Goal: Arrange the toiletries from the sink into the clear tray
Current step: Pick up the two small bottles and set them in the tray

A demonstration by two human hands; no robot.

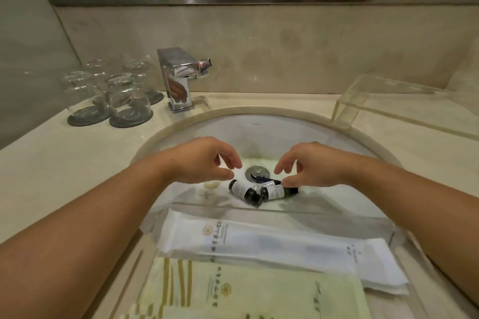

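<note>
Pale green packet (259, 292), gold emblem, illegible print; white-labelled dark bottles (245, 190) beyond

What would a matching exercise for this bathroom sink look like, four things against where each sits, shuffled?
Things: 1 dark bottles; 2 upturned glasses; 3 white packet; 4 clear stand.
Places: A on the counter right of the sink; B in the clear tray; C by the drain; D on dark coasters left of the tap.
Pairs: 1-C, 2-D, 3-B, 4-A.
</note>
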